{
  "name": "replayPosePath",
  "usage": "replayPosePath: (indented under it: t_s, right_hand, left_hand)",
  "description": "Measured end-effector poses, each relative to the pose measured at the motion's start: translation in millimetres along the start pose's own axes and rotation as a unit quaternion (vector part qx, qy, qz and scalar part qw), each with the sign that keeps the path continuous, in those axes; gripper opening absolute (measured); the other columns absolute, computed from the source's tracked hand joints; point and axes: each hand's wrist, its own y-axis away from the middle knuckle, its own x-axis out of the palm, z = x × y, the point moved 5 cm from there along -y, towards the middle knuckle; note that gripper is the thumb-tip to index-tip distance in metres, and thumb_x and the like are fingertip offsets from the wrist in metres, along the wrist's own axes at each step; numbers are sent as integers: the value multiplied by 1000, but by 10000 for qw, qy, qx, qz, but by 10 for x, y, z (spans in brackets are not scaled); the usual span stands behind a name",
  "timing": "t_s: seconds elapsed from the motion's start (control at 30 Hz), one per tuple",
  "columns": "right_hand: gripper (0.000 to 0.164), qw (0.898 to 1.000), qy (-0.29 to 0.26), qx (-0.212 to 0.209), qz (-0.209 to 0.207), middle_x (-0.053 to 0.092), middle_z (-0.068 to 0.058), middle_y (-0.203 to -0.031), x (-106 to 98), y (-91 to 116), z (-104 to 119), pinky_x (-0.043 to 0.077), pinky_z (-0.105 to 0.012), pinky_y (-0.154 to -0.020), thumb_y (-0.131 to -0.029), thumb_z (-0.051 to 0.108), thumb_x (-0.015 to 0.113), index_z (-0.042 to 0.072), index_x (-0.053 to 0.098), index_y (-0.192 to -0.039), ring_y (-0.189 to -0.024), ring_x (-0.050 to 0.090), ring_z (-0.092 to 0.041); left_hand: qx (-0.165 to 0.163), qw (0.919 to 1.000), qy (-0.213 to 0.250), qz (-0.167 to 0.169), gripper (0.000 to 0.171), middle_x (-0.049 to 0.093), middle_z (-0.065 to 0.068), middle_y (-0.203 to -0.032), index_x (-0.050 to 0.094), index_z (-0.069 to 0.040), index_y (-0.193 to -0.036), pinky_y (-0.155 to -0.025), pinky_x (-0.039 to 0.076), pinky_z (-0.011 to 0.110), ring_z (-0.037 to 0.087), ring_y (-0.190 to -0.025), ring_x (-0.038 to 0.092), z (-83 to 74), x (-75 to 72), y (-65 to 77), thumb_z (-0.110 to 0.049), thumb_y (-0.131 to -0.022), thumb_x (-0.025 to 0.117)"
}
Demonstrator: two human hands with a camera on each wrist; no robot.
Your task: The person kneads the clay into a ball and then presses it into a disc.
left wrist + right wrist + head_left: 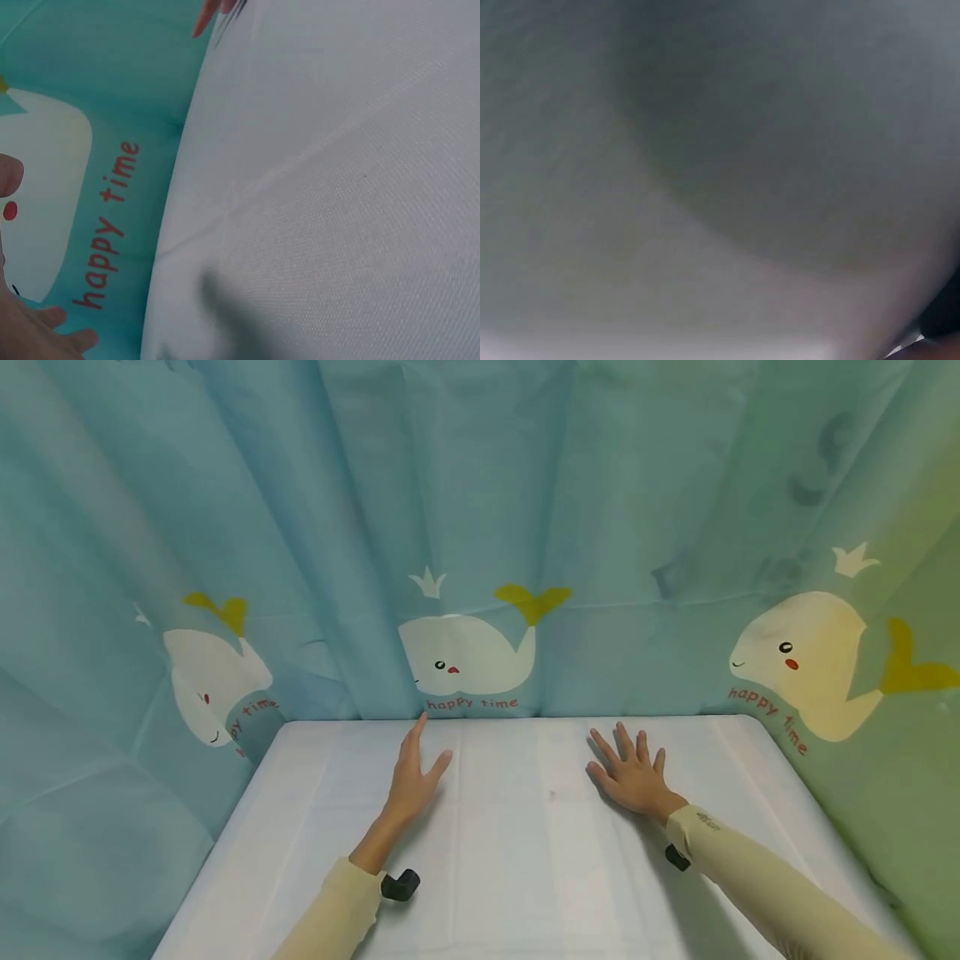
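Note:
My left hand (412, 782) is held over the left half of the white-covered table (510, 868), its thumb apart from straight fingers and nothing in its grasp. In the left wrist view, part of the left hand (30, 330) shows at the lower left edge. The right hand (636, 779) lies palm down with spread fingers near the table's far side, also holding nothing. Its fingertips also appear at the top of the left wrist view. The right wrist view is a dark blur of the cloth up close, and little of the hand can be made out there.
A blue-green curtain (480, 485) printed with white whales (480, 652) and "happy time" lettering hangs along the table's far edge and both sides. Each wrist carries a small black camera (401, 886). A faint spot (552, 794) marks the cloth between the hands.

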Motion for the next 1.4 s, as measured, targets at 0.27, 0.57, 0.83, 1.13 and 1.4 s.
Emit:
replayPosePath:
  t_s: [0.27,0.57,0.83,1.13,1.4]
  right_hand:
    - [73,9998,196,61,34,-7,-21,-170,60,-58,20,-20,-80,-103,-105,64,31,27,17,-166,-148,-16,-58]
    - [74,9994,318,93,-8,-5,-22,-170,49,-90,42,-21,-80,-102,-104,65,30,27,17,-166,-148,-17,-58]
    - [74,9988,470,120,-47,-4,-23,-170,3,-118,94,-18,-81,-103,-104,64,31,24,19,-166,-149,-14,-58]
    - [79,9990,403,171,106,-6,-22,-170,93,-170,65,-21,-80,-103,-102,69,29,24,17,-166,-148,-16,-58]
    - [80,9994,-170,192,214,-2,-26,-169,23,-142,68,-18,-81,-103,-103,66,35,23,13,-167,-147,-14,-61]
  left_hand:
    - [107,9999,47,-118,77,23,14,-168,19,-12,-165,-120,20,60,35,-154,20,-6,-53,10,-29,-104,62]
    - [131,9997,-6,-203,76,23,15,-167,20,-11,-164,-121,20,60,35,-154,20,-29,-94,21,-28,-104,62]
    - [228,9994,-38,-245,76,24,17,-167,20,-10,-164,-120,20,60,36,-154,21,-77,-113,-14,-28,-104,62]
    - [235,9991,-96,-341,75,25,19,-166,21,-9,-164,-120,20,61,39,-153,22,-62,-159,-7,-25,-103,62]
    - [237,9996,-90,-141,75,25,19,-166,22,-7,-163,-120,20,61,38,-153,21,-14,-130,26,-27,-104,63]
